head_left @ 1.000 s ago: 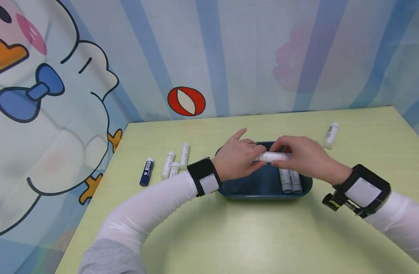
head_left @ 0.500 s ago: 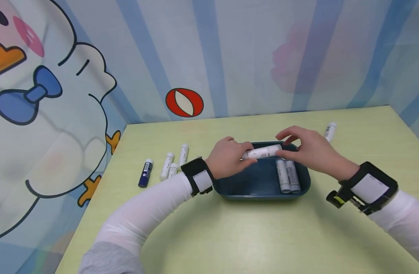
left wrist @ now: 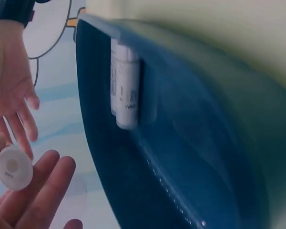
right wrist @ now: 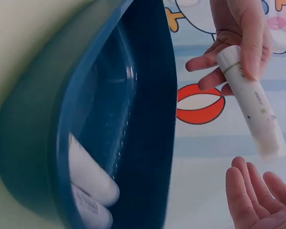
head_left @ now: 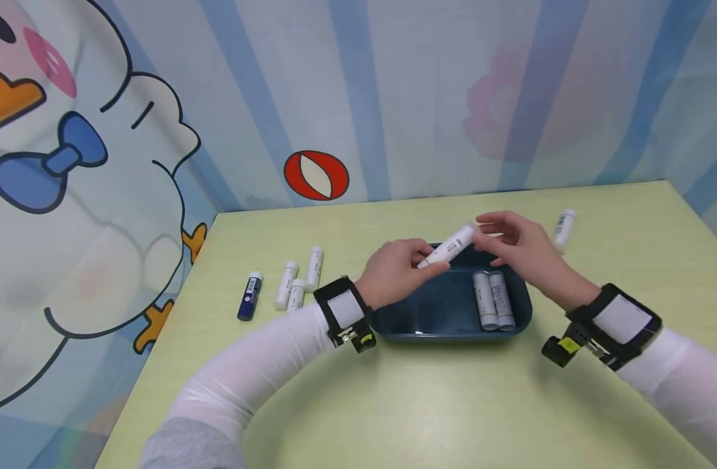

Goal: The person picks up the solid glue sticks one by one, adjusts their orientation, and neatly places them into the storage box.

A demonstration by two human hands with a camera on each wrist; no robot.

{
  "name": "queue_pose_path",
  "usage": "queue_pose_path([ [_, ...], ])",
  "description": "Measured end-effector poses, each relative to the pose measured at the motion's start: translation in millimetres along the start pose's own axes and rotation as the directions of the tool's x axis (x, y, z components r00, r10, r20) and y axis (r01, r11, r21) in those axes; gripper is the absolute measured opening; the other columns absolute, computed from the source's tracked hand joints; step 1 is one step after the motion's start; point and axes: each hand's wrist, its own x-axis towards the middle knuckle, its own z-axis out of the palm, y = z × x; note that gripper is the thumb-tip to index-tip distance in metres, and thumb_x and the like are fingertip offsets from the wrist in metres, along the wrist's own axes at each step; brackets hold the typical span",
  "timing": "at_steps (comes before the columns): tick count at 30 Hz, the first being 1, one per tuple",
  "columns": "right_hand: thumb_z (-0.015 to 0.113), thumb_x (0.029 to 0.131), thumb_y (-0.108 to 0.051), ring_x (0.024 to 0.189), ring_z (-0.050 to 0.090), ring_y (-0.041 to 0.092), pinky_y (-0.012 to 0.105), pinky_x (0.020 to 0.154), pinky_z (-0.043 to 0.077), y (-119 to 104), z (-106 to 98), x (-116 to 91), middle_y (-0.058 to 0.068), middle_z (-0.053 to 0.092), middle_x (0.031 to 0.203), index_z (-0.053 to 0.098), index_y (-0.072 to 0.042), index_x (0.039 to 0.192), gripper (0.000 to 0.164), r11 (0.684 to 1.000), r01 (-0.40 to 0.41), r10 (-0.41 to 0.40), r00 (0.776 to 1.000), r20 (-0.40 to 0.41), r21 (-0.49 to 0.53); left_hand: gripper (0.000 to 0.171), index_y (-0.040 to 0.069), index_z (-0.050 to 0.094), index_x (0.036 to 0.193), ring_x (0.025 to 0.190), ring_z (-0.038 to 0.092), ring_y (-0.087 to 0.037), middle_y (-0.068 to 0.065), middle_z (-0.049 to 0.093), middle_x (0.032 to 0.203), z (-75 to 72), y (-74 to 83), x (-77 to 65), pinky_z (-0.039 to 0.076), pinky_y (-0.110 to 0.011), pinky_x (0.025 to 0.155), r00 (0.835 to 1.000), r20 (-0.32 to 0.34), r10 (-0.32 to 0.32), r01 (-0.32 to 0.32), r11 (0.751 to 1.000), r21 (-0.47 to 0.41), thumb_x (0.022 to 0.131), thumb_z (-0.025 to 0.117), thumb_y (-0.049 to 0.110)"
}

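My left hand [head_left: 393,270] pinches a white glue stick [head_left: 450,245] at one end between thumb and fingers, above the blue tray [head_left: 422,333]. The stick tilts up to the right, its far end close to my right hand [head_left: 519,251]. That right hand has loosely bent, spread fingers and grips nothing. In the right wrist view the held glue stick [right wrist: 255,107] shows small print, with my right fingertips [right wrist: 238,164] just beyond its end. In the tray's right part, two white glue sticks [head_left: 484,301] lie side by side.
On the table left of the tray are a dark blue glue stick [head_left: 250,296] with a white cap and several white ones [head_left: 286,285]. Another white stick [head_left: 564,229] lies at the back right, behind my right hand. A printed cloth [head_left: 411,98] hangs along the table's back edge.
Both hands had the glue stick level over the tray. The right hand has let go of its end and moved slightly back; the left hand has tilted the stick up to the right.
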Motion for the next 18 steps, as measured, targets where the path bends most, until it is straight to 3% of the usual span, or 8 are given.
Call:
queue_pose_path([
  [4, 0.053, 0.101, -0.028, 0.088, 0.063, 0.001, 0.026, 0.071, 0.054, 3, 6, 1, 0.018, 0.061, 0.118, 0.043, 0.005, 0.139, 0.051, 0.993, -0.038, 0.039, 0.999, -0.002, 0.109, 0.030, 0.011, 0.066, 0.104, 0.051, 0.047, -0.011, 0.009, 0.064, 0.070, 3.8, 4.7, -2.8, 0.032, -0.023, 0.046, 1.000, -0.005, -0.013, 0.013, 0.999, -0.036, 0.093, 0.066, 0.039],
  [10, 0.051, 0.102, -0.025, 0.084, 0.063, 0.004, 0.023, 0.071, 0.054, 4, 12, 2, -0.013, 0.065, 0.090, 0.044, 0.011, 0.133, 0.048, 0.967, -0.056, 0.065, 0.997, -0.028, 0.247, 0.028, 0.013, 0.066, 0.101, 0.052, 0.049, -0.010, 0.011, 0.063, 0.071, 9.3, 8.4, -5.2, 0.033, -0.023, 0.047, 0.999, -0.034, -0.013, 0.012, 1.000, -0.028, 0.092, 0.066, 0.040],
  [18, 0.052, 0.102, -0.020, 0.084, 0.063, 0.003, 0.021, 0.077, 0.053, 6, 14, 8, -0.009, 0.064, 0.093, 0.043, 0.014, 0.131, 0.046, 0.964, -0.040, 0.046, 0.999, -0.015, 0.263, 0.033, 0.015, 0.065, 0.103, 0.060, 0.055, -0.003, 0.011, 0.068, 0.081, 8.5, 7.3, -5.6, 0.040, -0.023, 0.051, 1.000, -0.003, -0.026, 0.027, 0.999, 0.045, 0.092, 0.064, 0.046],
])
